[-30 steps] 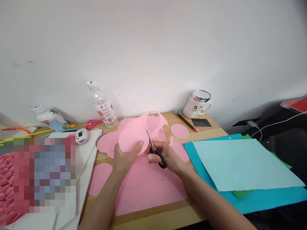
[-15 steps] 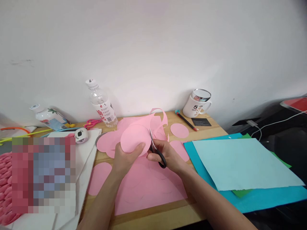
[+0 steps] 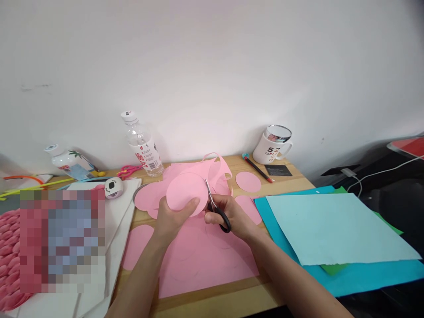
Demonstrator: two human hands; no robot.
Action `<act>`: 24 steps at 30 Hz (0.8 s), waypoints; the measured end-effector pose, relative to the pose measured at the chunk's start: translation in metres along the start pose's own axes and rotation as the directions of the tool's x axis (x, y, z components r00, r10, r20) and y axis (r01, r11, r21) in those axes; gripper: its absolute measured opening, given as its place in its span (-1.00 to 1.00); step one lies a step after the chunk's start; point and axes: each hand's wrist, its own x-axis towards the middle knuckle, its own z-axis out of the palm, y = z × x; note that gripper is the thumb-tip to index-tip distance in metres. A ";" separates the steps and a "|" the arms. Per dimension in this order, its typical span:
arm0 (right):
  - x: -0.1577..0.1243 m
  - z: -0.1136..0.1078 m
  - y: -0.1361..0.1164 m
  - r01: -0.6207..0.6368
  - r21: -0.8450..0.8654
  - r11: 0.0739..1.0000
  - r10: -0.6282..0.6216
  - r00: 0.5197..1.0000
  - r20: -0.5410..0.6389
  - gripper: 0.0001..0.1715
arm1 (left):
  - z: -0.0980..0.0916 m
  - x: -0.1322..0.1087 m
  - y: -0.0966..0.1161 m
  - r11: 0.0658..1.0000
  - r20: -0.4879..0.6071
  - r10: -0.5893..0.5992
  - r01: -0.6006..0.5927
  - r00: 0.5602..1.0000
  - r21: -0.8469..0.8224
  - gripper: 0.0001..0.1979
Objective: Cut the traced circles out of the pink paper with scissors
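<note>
your left hand (image 3: 172, 218) pinches the pink paper disc (image 3: 186, 191) at its near edge, thumb on the face, holding it up over the big pink sheet (image 3: 205, 260) at mid-table. the scissors (image 3: 215, 207) touch the disc's right edge, long axis running near-right to far-left, tips pointing away from you, blades only narrowly parted. your right hand (image 3: 233, 215) is closed through the black handles, just beside the left, with the curled offcut strip (image 3: 220, 165) beyond the blades.

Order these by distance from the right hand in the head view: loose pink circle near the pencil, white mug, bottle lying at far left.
1. Loose pink circle, just beyond the right hand.
2. White mug, back right by the wall.
3. Lying bottle, far left.
</note>
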 end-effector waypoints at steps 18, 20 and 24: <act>0.001 -0.001 0.005 0.014 0.011 1.000 -0.014 1.000 -0.010 -0.50 | 0.002 0.000 -0.002 1.000 -0.034 0.011 -0.011 0.999 0.004 -0.74; 0.000 -0.003 0.005 0.016 0.008 1.000 -0.016 1.000 -0.006 -0.51 | 0.002 0.000 -0.001 1.000 -0.010 0.010 -0.010 1.000 -0.015 -0.74; 0.000 -0.004 0.004 0.013 0.001 1.000 -0.013 1.000 0.003 -0.49 | 0.001 0.000 -0.001 1.000 -0.012 0.000 0.000 1.000 -0.029 -0.74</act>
